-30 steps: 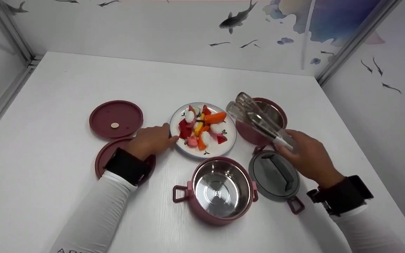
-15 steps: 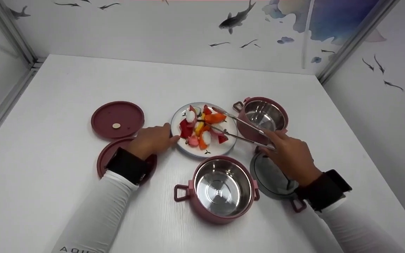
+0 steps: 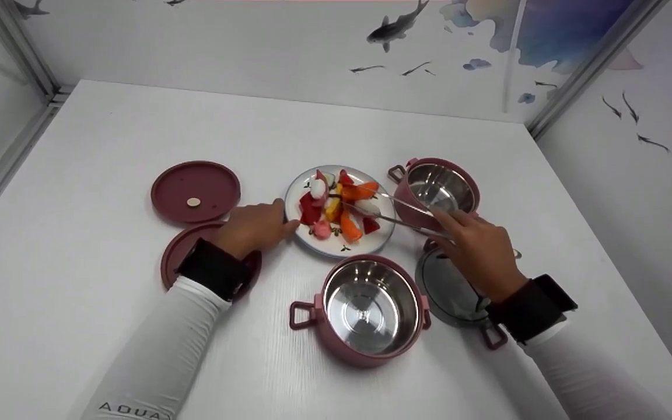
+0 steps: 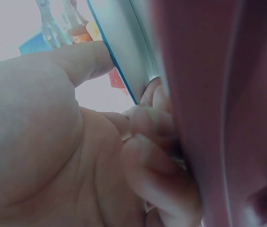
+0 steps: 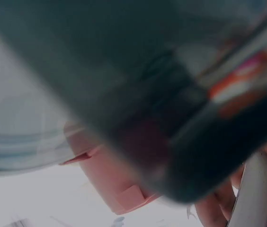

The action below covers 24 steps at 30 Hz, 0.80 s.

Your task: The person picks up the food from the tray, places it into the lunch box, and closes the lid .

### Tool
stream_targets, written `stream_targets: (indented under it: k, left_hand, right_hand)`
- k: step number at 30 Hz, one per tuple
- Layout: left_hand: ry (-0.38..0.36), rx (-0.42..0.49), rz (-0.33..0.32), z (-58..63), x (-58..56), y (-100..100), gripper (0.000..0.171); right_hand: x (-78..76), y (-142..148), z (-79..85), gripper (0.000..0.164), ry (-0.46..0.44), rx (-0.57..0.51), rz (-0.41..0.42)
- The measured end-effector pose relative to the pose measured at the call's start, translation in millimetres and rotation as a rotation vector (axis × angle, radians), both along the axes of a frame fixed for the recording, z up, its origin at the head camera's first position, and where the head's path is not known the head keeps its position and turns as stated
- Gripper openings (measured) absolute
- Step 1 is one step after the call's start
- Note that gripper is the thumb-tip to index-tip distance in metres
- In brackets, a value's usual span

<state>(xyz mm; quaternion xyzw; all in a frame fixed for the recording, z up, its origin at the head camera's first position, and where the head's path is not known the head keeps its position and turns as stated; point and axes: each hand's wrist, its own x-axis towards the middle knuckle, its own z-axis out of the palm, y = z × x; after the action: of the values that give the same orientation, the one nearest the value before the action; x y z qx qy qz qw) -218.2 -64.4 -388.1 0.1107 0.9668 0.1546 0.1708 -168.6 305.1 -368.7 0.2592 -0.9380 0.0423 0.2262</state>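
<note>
My left hand point(image 3: 254, 227) holds the left rim of a white plate point(image 3: 314, 245), its thumb point(image 4: 93, 59) against the edge in the left wrist view. Toy food pieces crowd the plate, among them an orange piece point(image 3: 350, 226), a carrot-like orange piece point(image 3: 362, 190), a pink piece point(image 3: 321, 229) and a red piece point(image 3: 310, 210). From the right, my right hand point(image 3: 482, 251) grips tongs point(image 3: 397, 221). Their parted tips reach into the food around the middle of the plate. A pale tong handle point(image 5: 254, 191) shows in the right wrist view.
An open steel-lined pot point(image 3: 365, 312) stands in front of the plate; a smaller pot point(image 3: 438, 189) stands behind it at right. The grey lid point(image 3: 447, 291) lies below my right hand. Two dark red discs point(image 3: 196, 186) lie at left, one bearing a small beige round.
My right hand brought the tongs left from above the smaller pot and down into the food. The front orange piece has shifted right, and the white part beside it no longer shows. My left hand stays.
</note>
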Motion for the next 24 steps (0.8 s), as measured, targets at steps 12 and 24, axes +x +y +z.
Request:
stream_targets:
  k: [12,24]
  left_hand:
    - [-0.004,-0.005,-0.006,4.0,0.8,0.9,0.050]
    - [-0.018,-0.005,-0.001,6.8,1.4,-2.4,0.049]
  right_hand:
    - [1.8,7.0,-4.3,0.050,0.070,-0.023,0.043]
    - [10.1,15.5,-0.6,0.044,0.069,-0.152,-0.013]
